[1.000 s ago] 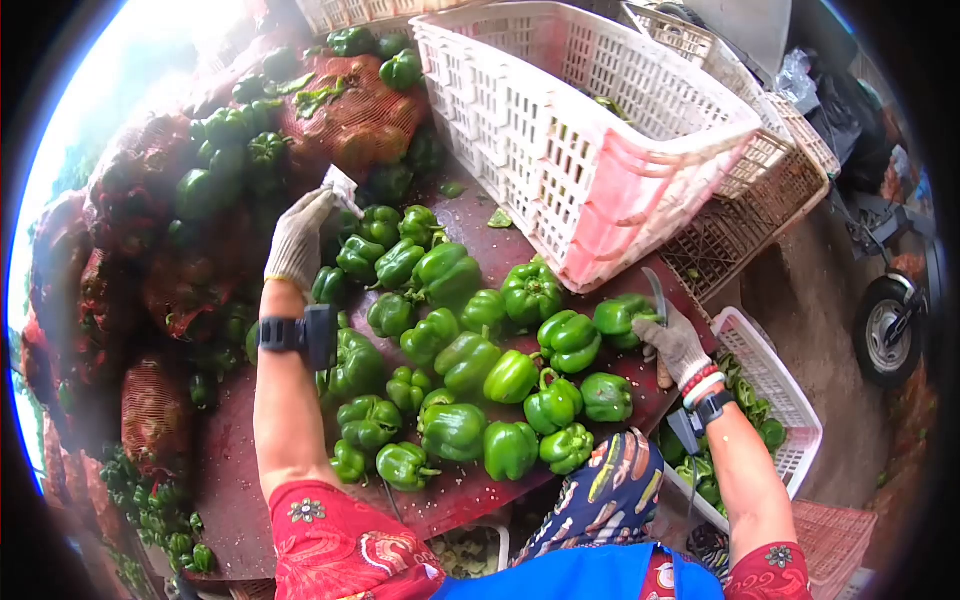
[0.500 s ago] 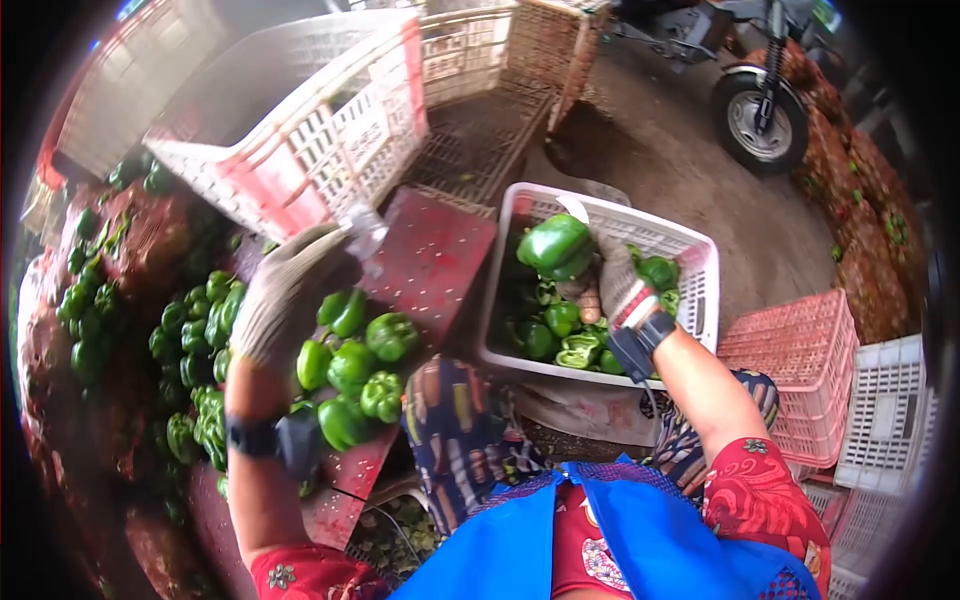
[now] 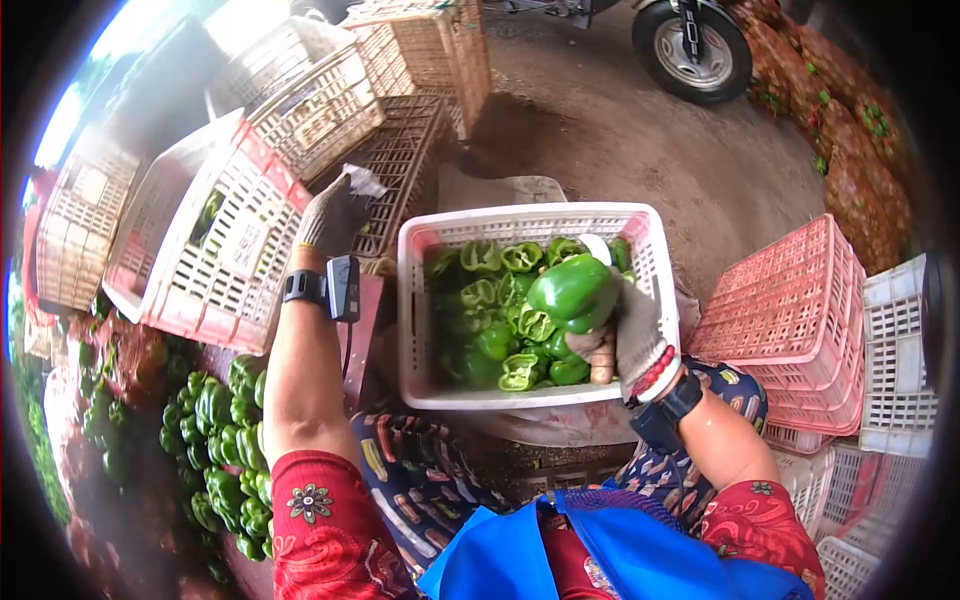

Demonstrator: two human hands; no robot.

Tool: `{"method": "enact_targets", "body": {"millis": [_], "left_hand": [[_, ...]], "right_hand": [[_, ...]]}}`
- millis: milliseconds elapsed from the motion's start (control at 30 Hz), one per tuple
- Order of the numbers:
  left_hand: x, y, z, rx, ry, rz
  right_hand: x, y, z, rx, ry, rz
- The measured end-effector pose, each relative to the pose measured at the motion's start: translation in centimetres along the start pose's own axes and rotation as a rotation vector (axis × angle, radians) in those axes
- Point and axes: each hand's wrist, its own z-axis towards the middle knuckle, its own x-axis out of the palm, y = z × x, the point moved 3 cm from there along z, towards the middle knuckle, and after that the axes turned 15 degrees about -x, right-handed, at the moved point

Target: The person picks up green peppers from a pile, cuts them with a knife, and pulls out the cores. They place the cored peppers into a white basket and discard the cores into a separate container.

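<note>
My right hand, in a knitted glove, is closed around a whole green bell pepper above the white crate. A short wooden handle sticks out below the same hand. Behind the pepper shows a pale curved tip; whether it joins the handle is hidden. Cut green peppers lie in the crate, hollow sides showing on several. My left hand, also gloved, is away to the left near the stacked crates. Its fingers are closed on a crumpled piece of clear plastic.
A pink-and-white crate stands tilted at left, above a heap of green peppers. Pink crates and a white crate are stacked at right. A vehicle wheel and filled net sacks stand behind.
My view has shifted left. My left hand has moved from over the red board with peppers toward the crates, still with the plastic. My right hand still holds the pepper over the crate.
</note>
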Motion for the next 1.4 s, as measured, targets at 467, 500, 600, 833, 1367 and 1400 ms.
{"method": "enact_targets", "body": {"millis": [467, 500, 600, 833, 1367, 1400], "left_hand": [[2.9, 0.7, 7.8, -0.081, -0.193, 0.052], [5.4, -2.1, 5.0, -0.229, -0.155, -0.081], [11.6, -8.6, -3.8, -0.339, 0.088, -0.099], [23.1, -11.0, -20.4, -0.367, 0.39, -0.093], [26.6, -0.9, -18.7, -0.604, 0.289, -0.565], [26.4, -0.2, -18.4, -0.623, 0.251, -0.479]], "right_hand": [[-0.1, 0.0, -1.9, 0.05, -0.12, -0.143], [-0.1, 0.2, -1.9, 0.047, -0.089, -0.202], [0.2, 0.9, -1.8, 0.067, -0.004, -0.202], [3.7, 0.3, -3.1, 0.102, 0.095, -0.46], [2.4, -1.9, -1.4, 0.021, 0.041, -1.113], [2.9, -2.2, -1.1, 0.019, 0.122, -1.124]]}}
